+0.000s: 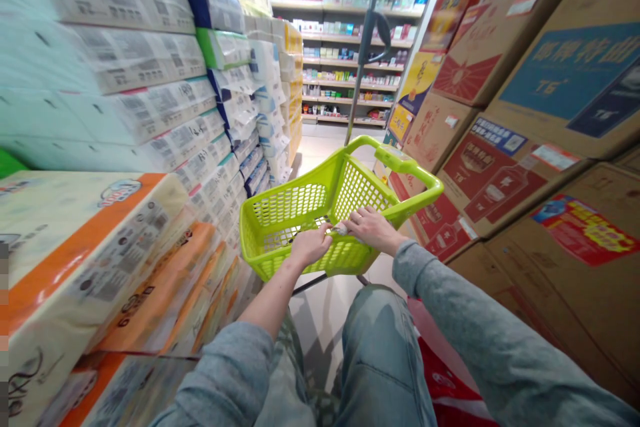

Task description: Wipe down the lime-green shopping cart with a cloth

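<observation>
A lime-green shopping cart (287, 208) with perforated sides stands in the aisle in front of my knees, its handle toward the right. Both hands are over the cart's near edge, close together. My left hand (311, 245) is closed, with thumb and finger pinched at a small whitish item (340, 229). On the other side of that item, my right hand (367, 225) has its fingers curled around it, palm down. The item is too small and blurred to identify. Through the cart's holes the floor shows.
Stacked tissue packs (145, 60) line the left, with orange and white packs (90, 233) close by my left arm. Cardboard cartons (530, 173) rise on the right. A dark pole (357, 80) stands behind the cart, before stocked shelves (345, 67).
</observation>
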`<state>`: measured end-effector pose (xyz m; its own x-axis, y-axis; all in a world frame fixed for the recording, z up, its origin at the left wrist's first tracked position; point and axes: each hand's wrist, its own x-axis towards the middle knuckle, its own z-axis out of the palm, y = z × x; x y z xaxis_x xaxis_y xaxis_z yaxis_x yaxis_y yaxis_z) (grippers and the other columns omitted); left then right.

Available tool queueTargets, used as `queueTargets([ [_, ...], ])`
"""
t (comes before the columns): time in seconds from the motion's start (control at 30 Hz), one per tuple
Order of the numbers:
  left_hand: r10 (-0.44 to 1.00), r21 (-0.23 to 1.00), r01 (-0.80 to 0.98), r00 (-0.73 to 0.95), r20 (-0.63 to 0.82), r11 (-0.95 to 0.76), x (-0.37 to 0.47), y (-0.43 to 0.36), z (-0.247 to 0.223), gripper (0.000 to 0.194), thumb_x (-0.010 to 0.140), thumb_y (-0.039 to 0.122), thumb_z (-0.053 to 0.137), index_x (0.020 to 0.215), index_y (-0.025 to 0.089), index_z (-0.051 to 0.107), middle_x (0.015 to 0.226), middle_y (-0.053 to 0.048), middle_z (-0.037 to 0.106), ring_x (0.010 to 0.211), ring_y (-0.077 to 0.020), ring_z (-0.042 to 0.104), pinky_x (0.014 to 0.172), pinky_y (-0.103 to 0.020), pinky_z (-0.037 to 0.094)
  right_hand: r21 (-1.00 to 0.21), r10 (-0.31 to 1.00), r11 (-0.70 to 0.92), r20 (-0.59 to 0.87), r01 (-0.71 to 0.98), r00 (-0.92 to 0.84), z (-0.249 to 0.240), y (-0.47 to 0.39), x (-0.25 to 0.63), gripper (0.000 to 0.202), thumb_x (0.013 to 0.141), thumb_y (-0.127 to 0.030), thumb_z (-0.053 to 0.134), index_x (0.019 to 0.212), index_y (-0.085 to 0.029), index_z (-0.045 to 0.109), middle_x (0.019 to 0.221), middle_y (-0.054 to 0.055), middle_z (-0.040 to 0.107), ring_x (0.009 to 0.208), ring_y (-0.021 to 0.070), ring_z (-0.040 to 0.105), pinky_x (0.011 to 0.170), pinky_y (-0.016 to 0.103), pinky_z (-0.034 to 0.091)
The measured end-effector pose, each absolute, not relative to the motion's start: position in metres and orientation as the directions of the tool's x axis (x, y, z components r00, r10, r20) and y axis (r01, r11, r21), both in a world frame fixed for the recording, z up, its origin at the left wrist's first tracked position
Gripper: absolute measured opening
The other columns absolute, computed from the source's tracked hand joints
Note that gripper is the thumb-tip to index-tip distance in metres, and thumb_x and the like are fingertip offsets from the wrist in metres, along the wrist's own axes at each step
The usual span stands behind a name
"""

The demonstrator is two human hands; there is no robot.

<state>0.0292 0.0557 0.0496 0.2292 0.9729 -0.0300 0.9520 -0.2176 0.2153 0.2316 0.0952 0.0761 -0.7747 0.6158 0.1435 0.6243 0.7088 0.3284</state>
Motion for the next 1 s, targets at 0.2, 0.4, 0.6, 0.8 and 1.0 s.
queueTargets([
  [0.2,0.965,0.262,0.934,0.259,-0.037,-0.241,0.027,0.056,0.051,0.041,0.09,0.034,0.032,0.129,0.03,0.043,0.102,-0.005,0.069,0.094,-0.0234,0.065,0.08,-0.034,0.047,0.337,0.608,0.72,0.114,0.606,-0.786,0.069,0.102,0.227,0.022,0.094,-0.028,0.042,0.093,-0.017,0.06,0.091,0.008,0.059,0.086,0.0192,0.048,0.073,0.031,0.029],
  [0.4,0.917,0.328,0.885,0.383,-0.11,-0.33,-0.019,0.06,0.05,0.045,0.092,0.046,0.026,0.117,0.027,0.058,0.118,-0.003,0.065,0.107,-0.0204,0.06,0.089,-0.029,0.044,0.333,0.612,0.715,0.127,0.615,-0.781,0.072,0.106,0.232,0.024,0.094,-0.031,0.042,0.09,-0.017,0.061,0.092,0.008,0.059,0.085,0.0186,0.048,0.071,0.03,0.03],
  [0.6,0.961,0.229,0.973,0.088,-0.264,-0.026,-0.084,0.051,0.034,0.079,0.091,0.055,0.003,0.096,0.013,0.069,0.109,-0.016,0.067,0.106,-0.0264,0.061,0.087,-0.032,0.045,0.358,0.617,0.712,0.09,0.603,-0.782,0.072,0.118,0.23,0.023,0.093,-0.031,0.044,0.09,-0.017,0.061,0.091,0.009,0.059,0.084,0.0194,0.049,0.07,0.03,0.03],
  [0.8,0.964,0.253,0.966,0.109,-0.241,-0.046,-0.079,0.052,0.033,0.076,0.091,0.053,0.004,0.099,0.015,0.069,0.112,-0.015,0.067,0.107,-0.0258,0.061,0.086,-0.033,0.045,0.37,0.613,0.743,-0.045,0.557,-0.789,0.073,0.123,0.215,0.022,0.092,-0.027,0.044,0.089,-0.013,0.06,0.091,0.011,0.06,0.081,0.0192,0.05,0.07,0.031,0.032],
  [1.0,0.968,0.216,0.975,0.1,-0.231,-0.049,-0.078,0.052,0.031,0.071,0.092,0.049,0.006,0.098,0.016,0.069,0.11,-0.014,0.068,0.106,-0.025,0.062,0.085,-0.033,0.045,0.329,0.585,0.776,-0.052,0.539,-0.81,0.064,0.112,0.183,0.022,0.094,-0.025,0.041,0.092,-0.013,0.059,0.092,0.01,0.06,0.082,0.0189,0.05,0.072,0.032,0.034],
])
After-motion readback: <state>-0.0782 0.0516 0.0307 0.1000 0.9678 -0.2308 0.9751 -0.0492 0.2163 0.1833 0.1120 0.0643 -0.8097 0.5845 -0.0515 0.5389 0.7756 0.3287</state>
